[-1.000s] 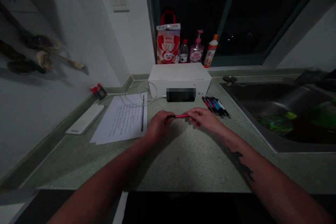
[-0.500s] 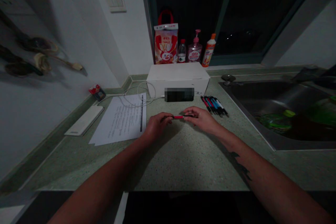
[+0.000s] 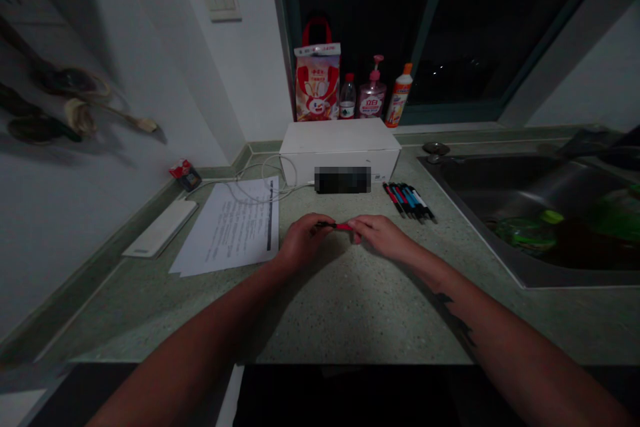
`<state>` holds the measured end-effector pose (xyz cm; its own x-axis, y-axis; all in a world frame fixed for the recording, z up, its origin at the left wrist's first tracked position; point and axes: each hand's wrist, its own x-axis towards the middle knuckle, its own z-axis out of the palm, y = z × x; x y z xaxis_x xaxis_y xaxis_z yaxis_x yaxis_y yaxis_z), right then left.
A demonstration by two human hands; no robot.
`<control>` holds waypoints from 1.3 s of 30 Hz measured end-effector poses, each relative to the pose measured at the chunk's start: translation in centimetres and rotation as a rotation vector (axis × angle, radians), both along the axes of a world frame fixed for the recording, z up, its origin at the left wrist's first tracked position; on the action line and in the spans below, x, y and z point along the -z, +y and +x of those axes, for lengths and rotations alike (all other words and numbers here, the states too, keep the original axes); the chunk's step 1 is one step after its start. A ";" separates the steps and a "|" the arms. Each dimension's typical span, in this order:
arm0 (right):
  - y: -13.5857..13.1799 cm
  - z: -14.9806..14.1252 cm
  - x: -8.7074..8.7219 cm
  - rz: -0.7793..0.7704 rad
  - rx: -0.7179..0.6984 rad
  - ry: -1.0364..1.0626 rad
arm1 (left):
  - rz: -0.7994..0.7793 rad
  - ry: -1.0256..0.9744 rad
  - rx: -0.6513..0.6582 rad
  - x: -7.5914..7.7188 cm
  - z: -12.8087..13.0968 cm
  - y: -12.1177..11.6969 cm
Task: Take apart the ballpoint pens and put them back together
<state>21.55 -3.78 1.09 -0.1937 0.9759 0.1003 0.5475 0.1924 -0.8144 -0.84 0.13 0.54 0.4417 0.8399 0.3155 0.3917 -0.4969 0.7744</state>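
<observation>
Both of my hands hold one red pen (image 3: 342, 227) level above the green speckled counter (image 3: 350, 307). My left hand (image 3: 300, 243) pinches its dark left end with fingers closed. My right hand (image 3: 383, 237) grips the red right part, fingers curled round it. Only a short red stretch of the pen shows between the two hands. A row of several red, blue and black pens (image 3: 410, 200) lies on the counter just right of and beyond my right hand.
A white box (image 3: 340, 143) stands behind the hands with a dark blurred object (image 3: 343, 180) in front of it. Printed sheets (image 3: 233, 227), a white cable and a white slab (image 3: 163, 227) lie left. A steel sink (image 3: 530, 213) holding green items is at right. Bottles and a red bag (image 3: 317, 83) line the sill.
My hands have drawn closer together along the pen, so less of the red barrel shows between them. They sit slightly nearer to me on the counter.
</observation>
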 end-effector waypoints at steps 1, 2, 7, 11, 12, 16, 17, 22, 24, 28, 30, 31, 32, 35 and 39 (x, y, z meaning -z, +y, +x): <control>-0.1 -0.1 -0.1 0.011 0.000 -0.014 | -0.011 0.003 0.004 -0.1 0.0 -0.1; -0.1 -0.1 -0.1 0.036 0.009 -0.011 | -0.031 0.004 0.008 -0.1 0.0 -0.1; 0.0 0.0 0.0 0.113 0.053 0.029 | -0.098 -0.009 0.029 -0.1 0.0 -0.3; 0.0 0.1 0.0 0.067 -0.017 -0.068 | -0.021 0.012 0.013 0.2 0.0 -0.1; 0.0 0.0 0.0 0.083 -0.020 -0.079 | -0.021 0.017 0.015 0.2 0.0 -0.1; -0.1 -0.2 0.0 0.172 0.028 -0.061 | -0.049 0.022 0.024 0.2 0.0 -0.1; -0.1 -0.2 0.0 0.159 0.024 -0.062 | -0.036 0.021 0.019 0.2 0.0 -0.1; -0.2 -0.4 -0.1 0.131 -0.079 -0.125 | 0.019 0.011 0.010 0.6 0.0 0.0; -0.3 -0.5 -0.4 0.210 -0.065 -0.169 | -0.019 0.012 0.015 0.4 0.0 -0.2; -0.6 -0.5 -1.0 0.323 0.025 -0.269 | -0.077 0.075 -0.046 -0.6 0.1 -0.6; -0.7 -0.5 -1.1 0.338 0.076 -0.294 | -0.083 0.109 -0.075 -1.0 0.0 -0.6; -0.7 -0.5 -1.1 0.344 0.092 -0.301 | -0.087 0.115 -0.078 -1.0 -0.1 -0.5; -0.7 -0.4 -1.1 0.353 0.101 -0.307 | -0.091 0.108 -0.078 -1.0 -0.1 -0.5; -0.5 0.1 -1.1 0.412 0.139 -0.351 | -0.086 0.044 -0.099 -0.5 -0.1 0.0; -0.1 1.3 -1.1 0.530 0.237 -0.366 | 0.017 0.019 -0.130 0.1 -0.4 0.9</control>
<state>22.87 -3.92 2.16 -0.0936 0.8332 0.5450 0.8462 0.3550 -0.3974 -1.27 1.00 0.46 0.3351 0.8852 0.3227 0.4685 -0.4537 0.7581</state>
